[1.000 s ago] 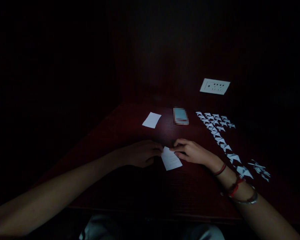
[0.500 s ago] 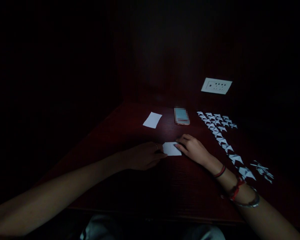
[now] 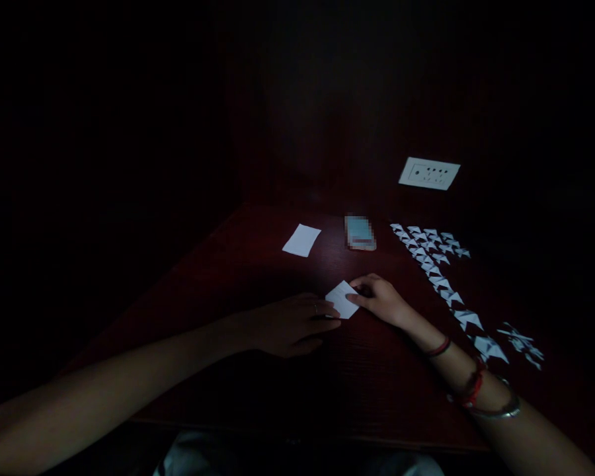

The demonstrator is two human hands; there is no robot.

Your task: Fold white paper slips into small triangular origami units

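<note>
A small white piece of paper (image 3: 343, 301) is between my hands over the dark red table, tilted so a corner points away from me. My right hand (image 3: 379, 299) pinches its right side between thumb and fingers. At its left edge, my left hand (image 3: 297, 325) has its fingers stretched out, with the fingertips touching the paper. A ring shows on one left finger. Farther back lies a flat white sheet (image 3: 302, 240). To my right, folded white paper pieces (image 3: 441, 285) are laid out in rows.
A phone (image 3: 359, 233) with a blurred screen lies at the back of the table (image 3: 218, 277). Thin white paper strips (image 3: 521, 342) are heaped at the right. A white socket plate (image 3: 429, 173) is on the wall behind.
The paper has turned from lying square to standing on its corner. My left fingers have loosened and straightened, and the left hand has shifted slightly toward me. My right hand keeps its pinch.
</note>
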